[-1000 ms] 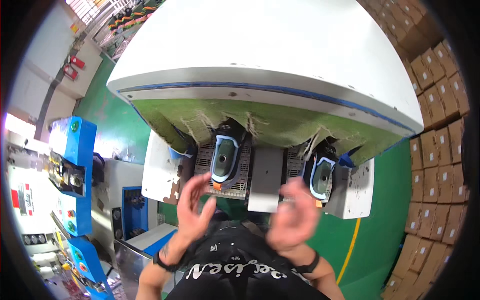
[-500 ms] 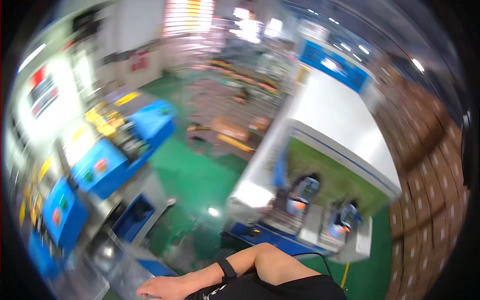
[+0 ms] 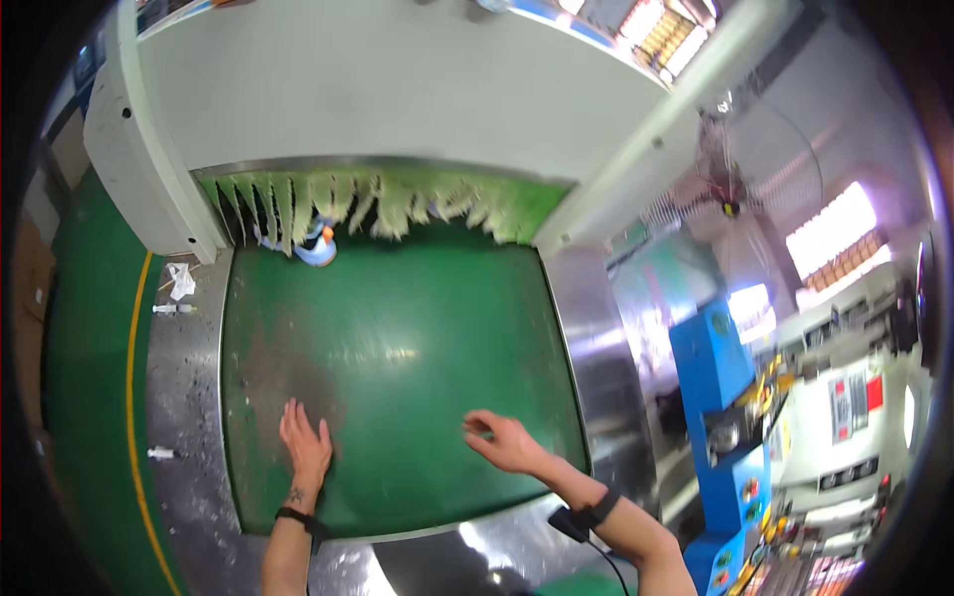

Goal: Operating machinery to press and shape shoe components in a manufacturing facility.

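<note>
My left hand [image 3: 306,445] is over the near left part of a green conveyor belt [image 3: 427,338], palm down with its fingers stretched and the thumb apart. Farther right, my right hand [image 3: 504,443] hovers over the same belt. Its fingers are loosely curled, a gap shows between thumb and fingers, and nothing is seen in them. At the belt's far left end, a light blue shoe-like piece with an orange spot [image 3: 316,250] pokes out under a fringed green curtain [image 3: 388,204]. The curtain hides part of it.
Metal ledges flank the belt; on the left ledge [image 3: 189,382] lie two small syringe-like tubes and a crumpled white scrap [image 3: 182,281]. A white machine housing [image 3: 397,89] rises behind the curtain. Blue machines [image 3: 711,358] and a fan [image 3: 730,194] stand to the right.
My view has swung from the wider workshop to the conveyor belt straight ahead. Both hands are now over the belt; only one arm showed before, reaching toward the lower left.
</note>
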A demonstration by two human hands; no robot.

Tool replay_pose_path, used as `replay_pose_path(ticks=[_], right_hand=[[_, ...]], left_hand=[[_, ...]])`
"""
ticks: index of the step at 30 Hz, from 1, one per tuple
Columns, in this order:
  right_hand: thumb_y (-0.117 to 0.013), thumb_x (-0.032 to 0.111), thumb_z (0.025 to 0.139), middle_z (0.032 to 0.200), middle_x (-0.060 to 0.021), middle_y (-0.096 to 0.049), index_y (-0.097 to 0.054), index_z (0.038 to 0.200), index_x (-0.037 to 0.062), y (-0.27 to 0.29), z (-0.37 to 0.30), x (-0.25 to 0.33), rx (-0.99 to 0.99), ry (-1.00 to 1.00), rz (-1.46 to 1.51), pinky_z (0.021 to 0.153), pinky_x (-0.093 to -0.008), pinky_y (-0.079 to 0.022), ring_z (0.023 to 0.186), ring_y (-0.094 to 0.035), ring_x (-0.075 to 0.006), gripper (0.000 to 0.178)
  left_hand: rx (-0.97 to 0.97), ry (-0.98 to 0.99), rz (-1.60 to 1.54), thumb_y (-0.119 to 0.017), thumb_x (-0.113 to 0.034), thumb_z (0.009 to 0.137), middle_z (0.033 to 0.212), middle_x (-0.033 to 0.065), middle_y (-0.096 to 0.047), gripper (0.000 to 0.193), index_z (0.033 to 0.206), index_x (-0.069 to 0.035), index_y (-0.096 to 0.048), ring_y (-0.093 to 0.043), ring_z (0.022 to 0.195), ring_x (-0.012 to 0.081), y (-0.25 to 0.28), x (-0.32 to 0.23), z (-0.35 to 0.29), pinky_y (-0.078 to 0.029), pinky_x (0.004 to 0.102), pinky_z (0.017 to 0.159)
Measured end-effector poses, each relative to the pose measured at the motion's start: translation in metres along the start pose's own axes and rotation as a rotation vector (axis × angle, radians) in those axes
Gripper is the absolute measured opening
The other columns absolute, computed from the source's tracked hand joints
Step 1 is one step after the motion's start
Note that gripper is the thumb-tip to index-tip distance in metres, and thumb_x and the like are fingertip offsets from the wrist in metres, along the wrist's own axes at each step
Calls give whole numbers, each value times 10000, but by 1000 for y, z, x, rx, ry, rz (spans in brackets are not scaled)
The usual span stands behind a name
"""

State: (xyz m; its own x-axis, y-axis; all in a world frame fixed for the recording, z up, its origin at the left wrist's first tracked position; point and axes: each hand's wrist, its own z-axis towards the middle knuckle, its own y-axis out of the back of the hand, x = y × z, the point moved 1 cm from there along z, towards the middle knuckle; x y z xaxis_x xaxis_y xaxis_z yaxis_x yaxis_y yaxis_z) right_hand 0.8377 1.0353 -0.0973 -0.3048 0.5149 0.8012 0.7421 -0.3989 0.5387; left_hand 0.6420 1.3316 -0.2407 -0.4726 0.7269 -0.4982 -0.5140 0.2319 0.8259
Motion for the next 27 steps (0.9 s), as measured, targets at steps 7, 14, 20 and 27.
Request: replay_pose_path(ticks=[7,14,20,27], right_hand=[[-700,377,775,982,-239,-643,-589,1077,-28,-22,386,104,-46,453,-872,802,-425,-503,928,-634,-344,517],[-717,578,684,876,-259,-656,-653,971,-14,-105,498,70,-250,413,-686,764,-438,-515,839,-649,-373,661],[-713,426,764,867,-180,-658,-625,999,25,-77,219,-4,-131,148,-191,690,-379,-516,765,-636,-264,473],[-659,136,848,1057,-62,-624,-549,1241,11,-36,-218,-59,-449,-1034,648,931,-313,-442,993,-579,-162,427]], left_hand=[[70,114,29,-604,-144,810,1365,176,-445,444,1205,29,-495,-397,1287,328,-33,24,3,-284,474,1052],[63,111,53,-615,-125,762,1298,157,-529,384,1118,13,-573,-484,1227,309,-43,43,-8,-337,461,1015],[-26,143,-2,-594,-77,764,1296,146,-533,373,1124,16,-564,-477,1242,292,-34,22,-12,-344,460,1020],[221,445,-580,-609,-117,814,1327,182,-492,446,1231,4,-506,-428,1284,304,7,-74,-41,-327,421,1055]])
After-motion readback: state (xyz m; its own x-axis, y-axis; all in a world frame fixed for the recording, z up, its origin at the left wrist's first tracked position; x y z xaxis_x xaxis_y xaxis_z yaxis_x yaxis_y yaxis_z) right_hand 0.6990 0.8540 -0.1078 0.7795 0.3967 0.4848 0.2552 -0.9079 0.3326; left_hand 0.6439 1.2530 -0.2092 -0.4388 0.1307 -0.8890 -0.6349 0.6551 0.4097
